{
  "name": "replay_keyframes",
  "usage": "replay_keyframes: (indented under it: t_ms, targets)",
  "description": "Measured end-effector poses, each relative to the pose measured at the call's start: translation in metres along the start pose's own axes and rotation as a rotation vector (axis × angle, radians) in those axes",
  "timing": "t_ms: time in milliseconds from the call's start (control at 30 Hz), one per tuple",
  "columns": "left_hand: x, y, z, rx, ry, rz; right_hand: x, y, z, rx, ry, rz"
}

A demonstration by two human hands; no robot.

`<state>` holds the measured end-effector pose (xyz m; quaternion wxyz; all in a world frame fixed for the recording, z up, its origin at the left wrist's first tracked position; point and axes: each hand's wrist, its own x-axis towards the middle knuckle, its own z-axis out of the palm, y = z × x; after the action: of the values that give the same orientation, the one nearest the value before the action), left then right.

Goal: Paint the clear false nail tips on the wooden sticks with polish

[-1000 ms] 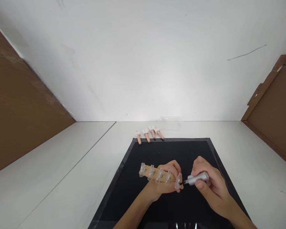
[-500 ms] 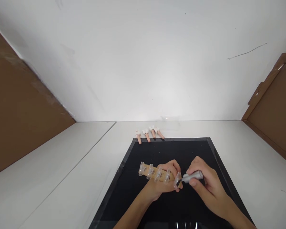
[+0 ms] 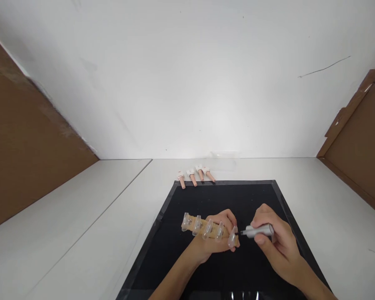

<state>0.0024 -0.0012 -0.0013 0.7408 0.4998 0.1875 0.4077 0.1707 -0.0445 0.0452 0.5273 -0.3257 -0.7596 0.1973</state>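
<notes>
The bottom edge cuts off both forearms (image 3: 174, 275) and some shiny objects (image 3: 244, 296). Whether the silver-handled brush (image 3: 256, 231) touches the rightmost clear nail tip (image 3: 232, 238) is too small to tell.

left edge: brown panel (image 3: 28, 133) | right edge: brown cardboard (image 3: 362, 137) | top centre: white wall (image 3: 187, 75) | just below centre: four pink-and-white pieces (image 3: 193, 179) | lower centre: black mat (image 3: 225, 198)

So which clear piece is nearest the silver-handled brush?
The rightmost clear piece on the tan strip, beside the silver-handled brush; the other four sit farther left.
</notes>
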Motion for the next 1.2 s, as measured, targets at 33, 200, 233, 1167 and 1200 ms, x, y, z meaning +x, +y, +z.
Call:
replay_keyframes:
  t_ms: [33, 200, 233, 1167, 1200]
  targets:
    - [-0.0001, -0.0002, -0.0002, 0.013, 0.0, -0.003, 0.001, -0.0008, -0.0002, 0.012, -0.028, -0.023]
    - [-0.0011, -0.0007, 0.0003, 0.033, -0.001, -0.01, 0.0005, -0.0021, -0.0003, -0.052, -0.044, -0.001]
    - [-0.0012, -0.0009, 0.0002, 0.029, 0.001, -0.012, -0.0004, -0.0015, -0.0003, -0.071, -0.007, 0.018]
    - [-0.004, 0.0004, -0.0003, -0.228, -0.059, -0.093, -0.0015, 0.0003, 0.0038, 0.104, -0.009, -0.044]
    - [-0.004, 0.0, -0.0002, -0.239, -0.067, -0.088, -0.001, -0.0003, 0.0039, 0.1, -0.026, -0.049]
